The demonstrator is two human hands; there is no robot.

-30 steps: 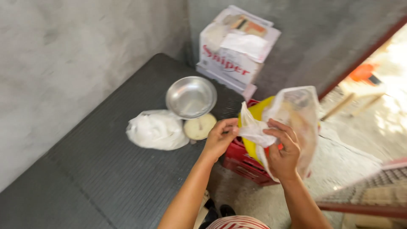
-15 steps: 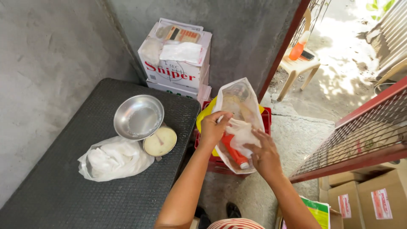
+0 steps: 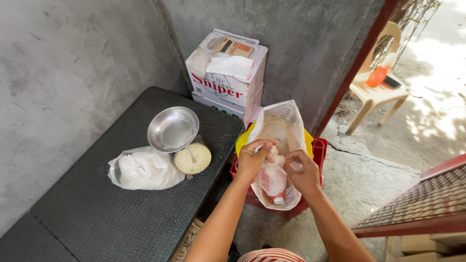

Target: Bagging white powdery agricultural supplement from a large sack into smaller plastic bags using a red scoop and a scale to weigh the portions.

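Two hands meet at centre frame: the left hand (image 3: 253, 159) and right hand (image 3: 302, 171) pinch the clear plastic bag (image 3: 279, 145), fingers closed on its film, above a red crate (image 3: 318, 154). Open concrete floor lies to the right; the black table's (image 3: 97, 213) edge crowds the left. Its contents are hard to make out. The weighing scale (image 3: 187, 145) sits left of centre, beside a white bag (image 3: 143, 169).

glossy plastic bag (image 3: 280, 127), shiny metal bowl (image 3: 173, 129)
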